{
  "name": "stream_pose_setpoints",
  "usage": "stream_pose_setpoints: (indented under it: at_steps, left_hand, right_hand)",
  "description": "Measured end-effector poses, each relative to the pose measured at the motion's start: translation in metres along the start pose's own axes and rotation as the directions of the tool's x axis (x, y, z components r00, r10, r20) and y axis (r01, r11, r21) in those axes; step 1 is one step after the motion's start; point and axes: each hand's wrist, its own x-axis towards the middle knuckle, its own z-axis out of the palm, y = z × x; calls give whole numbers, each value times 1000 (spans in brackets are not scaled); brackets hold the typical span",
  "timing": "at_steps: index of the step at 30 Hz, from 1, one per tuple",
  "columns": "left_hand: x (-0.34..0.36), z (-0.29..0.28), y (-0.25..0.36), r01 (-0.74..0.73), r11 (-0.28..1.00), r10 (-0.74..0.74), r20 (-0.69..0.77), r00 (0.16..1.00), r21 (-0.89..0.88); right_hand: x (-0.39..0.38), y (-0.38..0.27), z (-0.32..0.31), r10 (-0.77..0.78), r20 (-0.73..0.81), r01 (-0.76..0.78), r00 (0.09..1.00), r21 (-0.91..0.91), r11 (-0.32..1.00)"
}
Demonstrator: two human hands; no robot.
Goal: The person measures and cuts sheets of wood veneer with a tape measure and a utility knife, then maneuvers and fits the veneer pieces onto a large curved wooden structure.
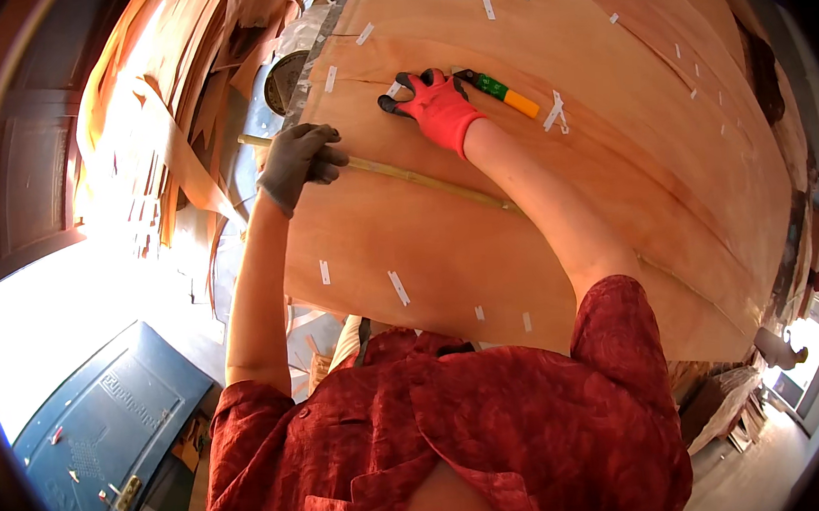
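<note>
My left hand [301, 163], in a grey glove, is closed over a thin bamboo stick [423, 180] at the left edge of a large wood veneer sheet [408, 227]. The stick slants across the sheet, and its right end passes behind my right forearm. Farther right, my right hand [439, 106], in a red glove with black fingertips, rests on the sheet over a crack. Its curled thumb and forefinger close around a short strip of white tape [394, 89]. Against the right side of that hand lies a knife [503, 95] with a green and yellow handle.
Other short white tape pieces [398, 288] dot the sheet. Loose veneer strips [196, 128] hang in a heap at far left, near a round dark-faced object [285, 82]. A blue panel [118, 428] stands at lower left. Stacked sheets [724, 404] sit at lower right.
</note>
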Motion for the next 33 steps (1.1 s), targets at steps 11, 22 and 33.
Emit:
stream_pose_setpoints:
  at_steps: [11, 22, 33]
  left_hand:
    - [-73, -115, -54, -223, 973, 228, -392, 891, 58]
    - [-62, -145, -96, -221, 964, 257, -315, 913, 147]
    - [-171, -185, -183, -149, 988, 145, -475, 868, 28]
  right_hand:
    - [-71, 71, 31, 349, -611, -288, 710, 201, 936]
    - [-51, 66, 43, 552, -401, -628, 731, -79, 774]
    - [-129, -14, 14, 751, -343, -5, 564, 908, 418]
